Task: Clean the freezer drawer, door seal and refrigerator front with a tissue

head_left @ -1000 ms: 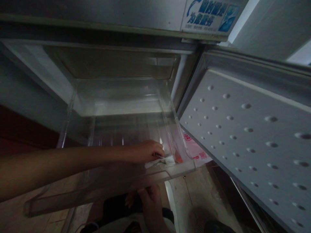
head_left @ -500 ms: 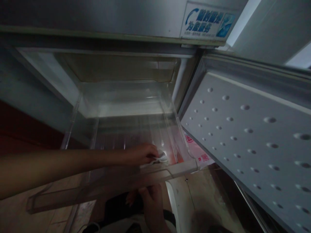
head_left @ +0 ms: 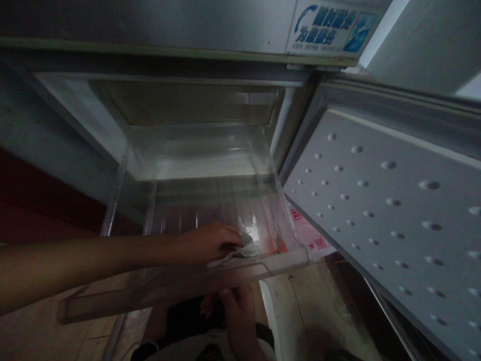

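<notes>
My left hand (head_left: 214, 241) reaches in from the left, inside a clear plastic drawer (head_left: 173, 296). Its fingers are closed on a crumpled white cloth (head_left: 246, 250), which lies against the drawer floor just behind the front wall. Whether it is fabric or paper is hard to tell in the dim light. Below that wall is my right hand (head_left: 238, 303), fingers curled up at the drawer's lower front edge; the fingertips are partly hidden. The drawer is pulled out of an opened fridge compartment (head_left: 203, 103).
At right the open door (head_left: 376, 200) shows its dimpled white inner panel. A pink printed bag (head_left: 315, 240) lies between drawer and door. Above the compartment, a closed panel carries a blue-lettered sticker (head_left: 330, 27). Floor tiles (head_left: 296, 301) show below.
My left hand has shifted slightly within the drawer, and more of the white cloth is spread along the front wall. The view has moved a little; my right hand stays at the drawer front.
</notes>
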Motion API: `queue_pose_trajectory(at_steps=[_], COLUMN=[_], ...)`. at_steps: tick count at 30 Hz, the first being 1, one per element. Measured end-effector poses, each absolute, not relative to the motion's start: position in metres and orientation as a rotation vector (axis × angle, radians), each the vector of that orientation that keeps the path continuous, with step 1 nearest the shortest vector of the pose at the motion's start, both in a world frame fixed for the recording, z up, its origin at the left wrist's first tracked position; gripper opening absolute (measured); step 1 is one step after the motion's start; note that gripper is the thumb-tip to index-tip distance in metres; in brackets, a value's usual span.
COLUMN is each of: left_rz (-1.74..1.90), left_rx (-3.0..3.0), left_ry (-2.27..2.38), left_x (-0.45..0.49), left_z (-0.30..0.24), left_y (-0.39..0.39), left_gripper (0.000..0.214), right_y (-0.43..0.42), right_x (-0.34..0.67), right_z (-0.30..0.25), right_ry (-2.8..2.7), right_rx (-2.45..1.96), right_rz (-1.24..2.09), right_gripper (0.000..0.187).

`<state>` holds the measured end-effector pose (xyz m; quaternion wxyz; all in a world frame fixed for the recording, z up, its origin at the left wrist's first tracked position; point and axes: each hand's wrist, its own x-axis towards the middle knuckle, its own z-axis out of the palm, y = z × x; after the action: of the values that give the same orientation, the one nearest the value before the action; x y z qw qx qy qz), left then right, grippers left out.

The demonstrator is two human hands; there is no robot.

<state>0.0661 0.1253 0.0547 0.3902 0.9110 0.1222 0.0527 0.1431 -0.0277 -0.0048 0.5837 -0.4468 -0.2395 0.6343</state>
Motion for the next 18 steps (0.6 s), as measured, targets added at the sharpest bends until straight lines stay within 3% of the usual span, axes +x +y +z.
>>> queue_pose_trajectory(at_steps=[10, 18], left_rz=[-0.006, 0.066], left_rx=[2.445, 2.228], left_ry=[0.329, 0.470], left_x=[0.071, 0.046], left_z=[0.000, 0.081], left_y=[0.142, 0.119], left_gripper=[0.015, 0.013], right_y=[-0.028, -0.027], right_x=[0.144, 0.145], right_z=[-0.004, -0.004], right_ry=[-0.609, -0.707], right_rx=[-1.044, -1.051], right_rz=[1.461, 1.409], right_gripper=[0.034, 0.038])
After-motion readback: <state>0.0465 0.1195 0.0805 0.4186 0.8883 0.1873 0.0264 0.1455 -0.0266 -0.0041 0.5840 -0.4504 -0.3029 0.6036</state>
